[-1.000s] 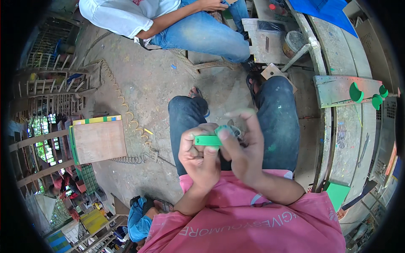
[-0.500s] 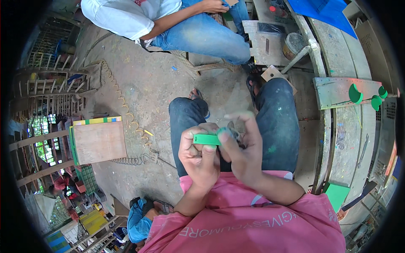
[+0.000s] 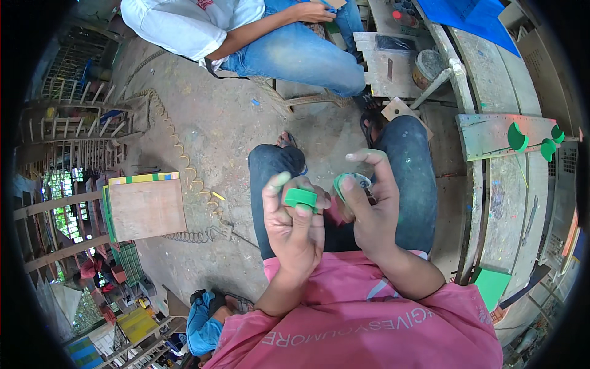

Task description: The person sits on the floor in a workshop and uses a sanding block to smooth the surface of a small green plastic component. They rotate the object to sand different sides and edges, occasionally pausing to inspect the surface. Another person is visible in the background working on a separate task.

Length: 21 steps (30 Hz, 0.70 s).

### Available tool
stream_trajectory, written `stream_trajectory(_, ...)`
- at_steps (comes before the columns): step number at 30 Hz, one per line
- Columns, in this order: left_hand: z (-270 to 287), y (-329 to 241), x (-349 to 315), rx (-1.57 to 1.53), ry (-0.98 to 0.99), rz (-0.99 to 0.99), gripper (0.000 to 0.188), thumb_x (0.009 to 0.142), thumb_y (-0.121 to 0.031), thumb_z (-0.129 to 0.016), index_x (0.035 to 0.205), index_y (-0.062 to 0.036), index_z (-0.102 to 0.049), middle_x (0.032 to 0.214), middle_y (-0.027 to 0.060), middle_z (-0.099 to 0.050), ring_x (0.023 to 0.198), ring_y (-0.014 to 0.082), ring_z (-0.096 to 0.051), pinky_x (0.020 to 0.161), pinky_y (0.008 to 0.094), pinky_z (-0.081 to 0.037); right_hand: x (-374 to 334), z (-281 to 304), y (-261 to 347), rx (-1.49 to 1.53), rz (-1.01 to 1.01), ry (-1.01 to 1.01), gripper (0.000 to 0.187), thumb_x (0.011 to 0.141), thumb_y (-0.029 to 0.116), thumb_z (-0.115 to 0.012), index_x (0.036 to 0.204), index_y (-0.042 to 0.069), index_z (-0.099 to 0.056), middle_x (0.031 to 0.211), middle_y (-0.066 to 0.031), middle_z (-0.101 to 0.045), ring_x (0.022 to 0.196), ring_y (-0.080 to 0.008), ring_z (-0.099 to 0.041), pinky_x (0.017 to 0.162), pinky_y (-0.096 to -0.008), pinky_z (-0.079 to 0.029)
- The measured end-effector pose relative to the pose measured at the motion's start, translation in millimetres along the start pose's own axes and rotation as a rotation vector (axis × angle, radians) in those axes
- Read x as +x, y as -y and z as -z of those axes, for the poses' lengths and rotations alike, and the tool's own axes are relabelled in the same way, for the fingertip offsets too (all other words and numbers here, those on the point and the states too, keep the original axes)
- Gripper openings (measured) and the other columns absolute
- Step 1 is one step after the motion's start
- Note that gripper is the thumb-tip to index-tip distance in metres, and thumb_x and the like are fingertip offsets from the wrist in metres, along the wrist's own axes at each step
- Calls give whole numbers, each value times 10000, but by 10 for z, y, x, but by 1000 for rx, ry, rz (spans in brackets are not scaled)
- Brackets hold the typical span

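Observation:
My left hand (image 3: pixel 292 237) pinches a small bright green painted piece (image 3: pixel 300 197) between thumb and fingers, above my lap. It looks like a short, thick block with a curved edge; part of it is behind my fingers. Just to the right, my right hand (image 3: pixel 376 221) grips a small rounded pad (image 3: pixel 342 182), greyish with green stain, between thumb and fingers. Its exact kind cannot be made out. The index finger of that hand is raised off it. A gap separates the pad from the green piece.
Green crescent and round pieces (image 3: pixel 517 137) sit along a board on the wooden bench (image 3: pixel 504 209) at right. A stack of boards (image 3: pixel 147 208) stands left, beside a coiled yellow hose (image 3: pixel 184 165). Another person in jeans (image 3: pixel 295 58) sits ahead. A bucket (image 3: pixel 428 67) is near the bench.
My hands have moved apart: the pad in my right hand has come away from the green piece toward the right. My left hand has tilted the green piece.

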State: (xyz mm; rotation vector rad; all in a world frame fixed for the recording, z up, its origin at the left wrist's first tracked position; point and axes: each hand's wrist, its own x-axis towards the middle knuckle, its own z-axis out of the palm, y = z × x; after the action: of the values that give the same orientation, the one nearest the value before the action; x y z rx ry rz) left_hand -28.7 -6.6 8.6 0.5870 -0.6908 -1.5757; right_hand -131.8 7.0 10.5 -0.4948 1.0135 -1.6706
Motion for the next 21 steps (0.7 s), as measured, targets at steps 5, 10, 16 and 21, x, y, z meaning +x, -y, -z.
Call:
stream_trajectory(5,56,-19,-10,52,-6,9,306,831,-54,-629,1084,0,-465,995,127,-545,881,197,-567,802,324,-460,-44,-32,85,-44,-7,75,324,845,48,-624,1103,41,-429,866,-20,-562,715,-20,-534,554,-157,-391)
stream_trajectory(10,68,5,-13,143,4,8,283,825,-113,-662,1024,-29,-478,962,90,-551,795,167,-563,708,281,-481,-97,-66,70,-180,9,149,372,832,64,-646,1116,32,-408,881,-33,-547,644,-24,-541,485,-158,-391)
stream_trajectory(16,171,-28,-48,284,24,-32,270,825,-63,-644,1017,3,-466,991,154,-571,869,148,-552,787,266,-443,-17,-111,-2,-275,126,127,385,827,68,-652,1122,33,-408,839,-32,-536,616,-15,-528,465,-159,-357)
stream_trajectory(21,152,-11,-47,292,34,-42,270,827,-63,-641,1020,-1,-462,973,146,-572,853,151,-553,784,259,-441,-31,-91,36,-161,17,124,384,830,61,-647,1133,45,-412,819,-39,-558,606,-4,-523,466,-152,-319)
